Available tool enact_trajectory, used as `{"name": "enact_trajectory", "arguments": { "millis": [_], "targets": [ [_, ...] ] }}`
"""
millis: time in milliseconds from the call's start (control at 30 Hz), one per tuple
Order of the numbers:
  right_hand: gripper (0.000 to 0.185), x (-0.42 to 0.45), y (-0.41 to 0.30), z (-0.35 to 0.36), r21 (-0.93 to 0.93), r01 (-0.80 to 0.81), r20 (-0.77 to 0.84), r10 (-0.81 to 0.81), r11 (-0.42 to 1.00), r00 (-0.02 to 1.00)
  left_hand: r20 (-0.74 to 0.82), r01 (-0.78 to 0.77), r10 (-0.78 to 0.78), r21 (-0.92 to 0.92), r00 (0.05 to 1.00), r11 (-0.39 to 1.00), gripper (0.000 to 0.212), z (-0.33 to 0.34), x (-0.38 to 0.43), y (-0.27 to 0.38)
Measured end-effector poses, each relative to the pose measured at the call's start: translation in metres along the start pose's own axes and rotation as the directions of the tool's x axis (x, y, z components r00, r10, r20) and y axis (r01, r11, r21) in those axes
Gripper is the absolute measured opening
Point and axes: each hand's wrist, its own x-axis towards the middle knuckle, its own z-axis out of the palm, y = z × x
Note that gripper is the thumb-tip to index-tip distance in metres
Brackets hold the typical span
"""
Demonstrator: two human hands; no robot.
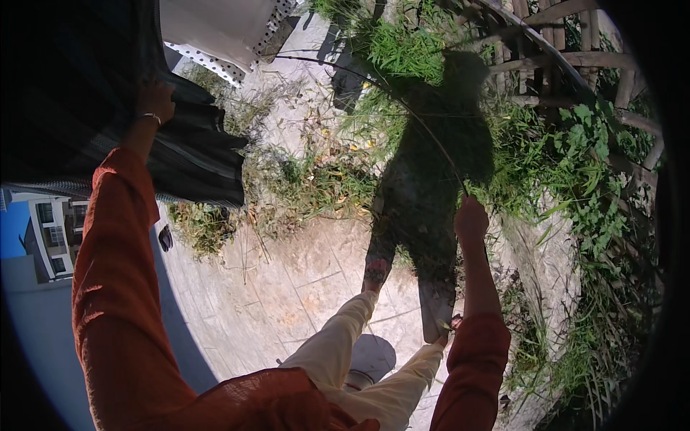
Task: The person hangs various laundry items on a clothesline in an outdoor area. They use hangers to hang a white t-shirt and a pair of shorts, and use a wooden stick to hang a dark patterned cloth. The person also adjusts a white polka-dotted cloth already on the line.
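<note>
At the upper left, my left hand (pixel 156 101), with a bracelet at its wrist, grips the edge of a dark pleated cloth (pixel 199 145) that hangs down beside it. My right hand (pixel 471 218) is closed around the lower end of a long thin stick (pixel 426 126). From there the stick curves up and to the left, its far end near a pale cloth (pixel 215 24) and a white cloth with black dots (pixel 207 60). The fingers of both hands are partly hidden by shade.
Green grass (pixel 404 48) and weeds grow over the paving (pixel 312 280). A wooden lattice fence (pixel 566 62) stands at the upper right. A round-topped grey object (pixel 373 356) is behind my legs. Dark shoes (pixel 165 238) lie at the left. My shadow falls ahead.
</note>
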Motion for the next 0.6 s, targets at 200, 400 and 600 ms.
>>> {"name": "enact_trajectory", "arguments": {
  "millis": [200, 400, 600],
  "targets": [
    [0.018, 0.027, 0.143, 0.023, -0.305, 0.044, -0.346, -0.154, 0.951, 0.925, -0.154, -0.013, 0.008, -0.031, 0.988, 0.999, 0.035, 0.018, 0.004, -0.009],
    [0.024, 0.009, 0.14, 0.009, -0.202, -0.009, -0.164, -0.025, 0.979, 0.986, -0.104, -0.013, 0.01, -0.03, 0.995, 0.999, 0.037, 0.031, -0.002, -0.013],
    [0.031, -0.001, 0.099, -0.004, -0.067, -0.138, -0.152, 0.127, 0.988, 0.98, -0.093, -0.01, 0.01, 0.005, 0.996, 1.0, 0.04, 0.022, -0.003, -0.012]
  ]
}}
